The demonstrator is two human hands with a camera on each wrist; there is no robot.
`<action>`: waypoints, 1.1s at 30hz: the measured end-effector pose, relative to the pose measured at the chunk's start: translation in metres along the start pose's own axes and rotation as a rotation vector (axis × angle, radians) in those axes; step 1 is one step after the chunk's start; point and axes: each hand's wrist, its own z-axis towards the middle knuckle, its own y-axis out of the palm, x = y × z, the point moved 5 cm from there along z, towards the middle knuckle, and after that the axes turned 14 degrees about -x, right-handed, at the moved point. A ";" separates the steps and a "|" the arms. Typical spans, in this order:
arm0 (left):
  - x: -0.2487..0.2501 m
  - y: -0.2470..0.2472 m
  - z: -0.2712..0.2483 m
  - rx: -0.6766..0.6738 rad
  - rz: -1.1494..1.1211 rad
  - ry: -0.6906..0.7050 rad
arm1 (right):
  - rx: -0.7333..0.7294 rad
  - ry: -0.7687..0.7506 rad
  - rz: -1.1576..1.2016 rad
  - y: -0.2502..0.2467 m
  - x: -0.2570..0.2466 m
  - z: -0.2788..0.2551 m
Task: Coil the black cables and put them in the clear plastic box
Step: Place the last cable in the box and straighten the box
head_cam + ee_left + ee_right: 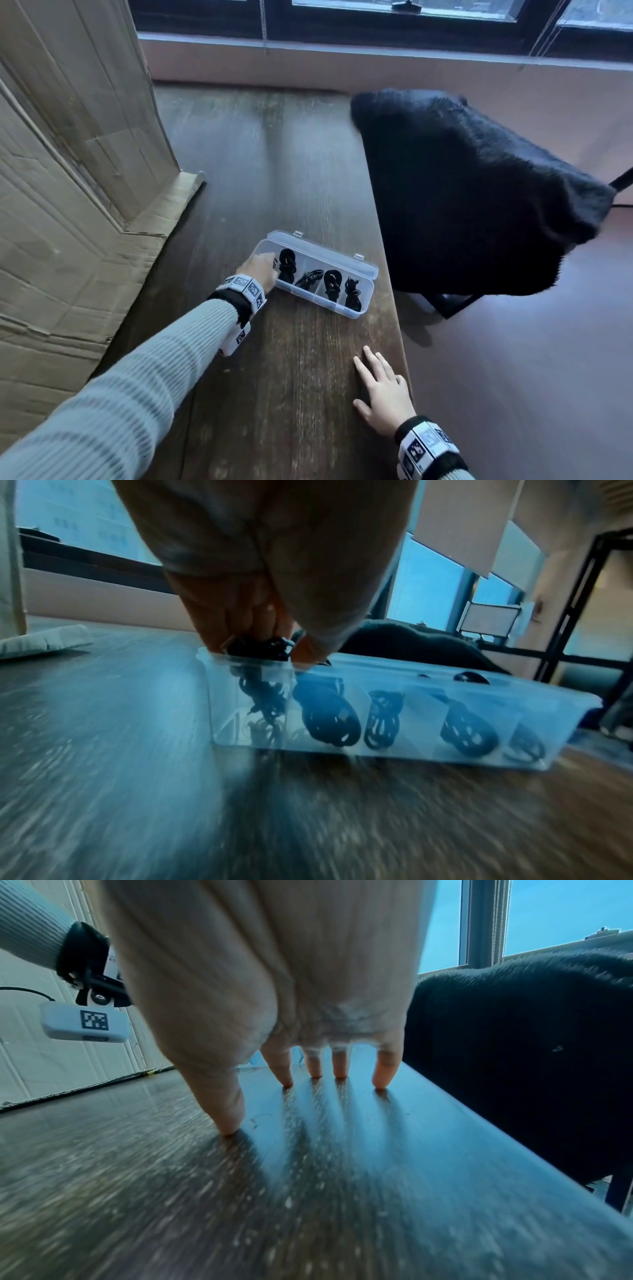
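Observation:
A clear plastic box (369,274) with its lid open lies on the dark wooden table (281,164), divided into compartments. Several coiled black cables (331,281) lie in its right compartments. My left hand (261,265) is over the box's left end. In the left wrist view its fingers (219,631) pinch a coiled black cable (260,647) at the rim of the leftmost compartment of the box (428,753), the coil hanging partly inside. My right hand (380,387) lies flat on the table near the right edge, its fingertips (380,1080) spread on the wood, holding nothing.
A large cardboard box (68,171) fills the table's left side, one flap lying on the wood. A chair draped in black furry fabric (479,192) stands right of the table's edge. A window sill runs along the far wall.

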 end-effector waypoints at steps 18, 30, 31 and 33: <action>-0.028 0.042 -0.032 -0.023 0.297 0.045 | 0.059 -0.038 0.208 -0.039 0.002 0.013; -0.031 0.039 -0.061 0.263 0.224 0.148 | 0.419 -0.074 0.303 -0.095 -0.011 0.038; -0.028 0.037 -0.062 0.240 0.228 0.128 | 0.422 -0.063 0.280 -0.095 -0.010 0.038; -0.023 0.033 -0.060 0.204 0.263 0.057 | 0.437 -0.045 0.221 -0.097 -0.010 0.038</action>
